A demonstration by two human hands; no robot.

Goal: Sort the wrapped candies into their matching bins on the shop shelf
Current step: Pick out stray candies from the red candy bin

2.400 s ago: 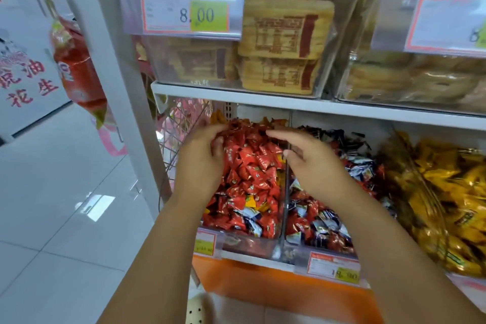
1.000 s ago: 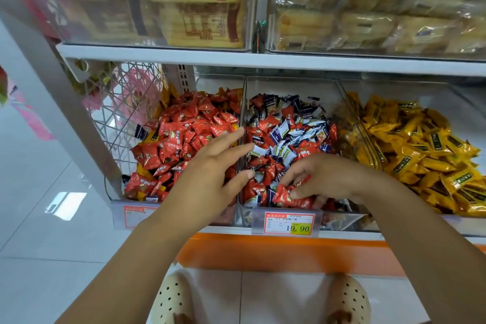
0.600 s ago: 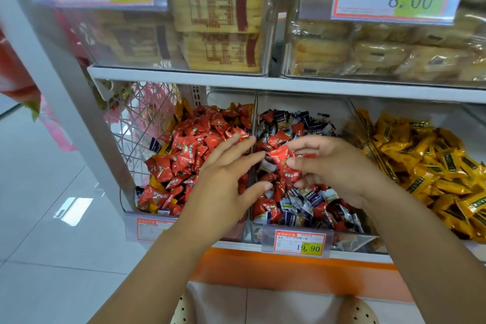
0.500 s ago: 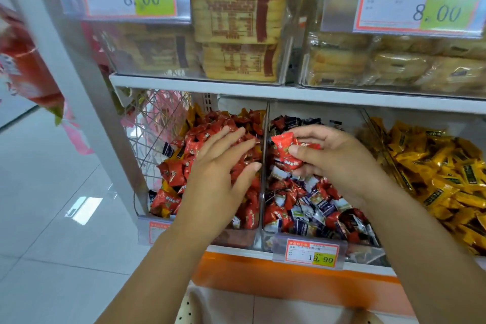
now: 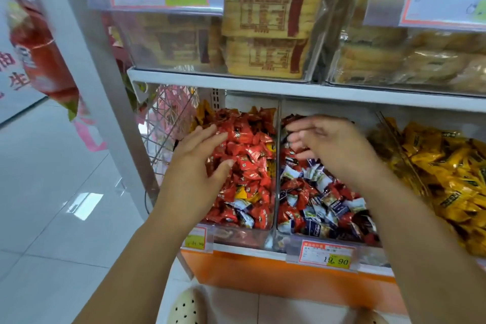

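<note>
The crinkly red foil-wrapped candies (image 5: 247,155) fill the leftmost clear plastic bin (image 5: 242,237) on the lower shelf, with a few blue-and-white ones mixed in near its front. The left hand (image 5: 197,166) lies on that heap, fingers spread and straight. The right hand (image 5: 328,142) hovers over the mixed red, blue and white candies (image 5: 318,197) next door. Its fingers are loosely bent and apparently hold nothing, though blur softens them. A thin clear divider (image 5: 277,179) separates the two heaps. The white shelf board (image 5: 289,91) sits close above both hands.
</note>
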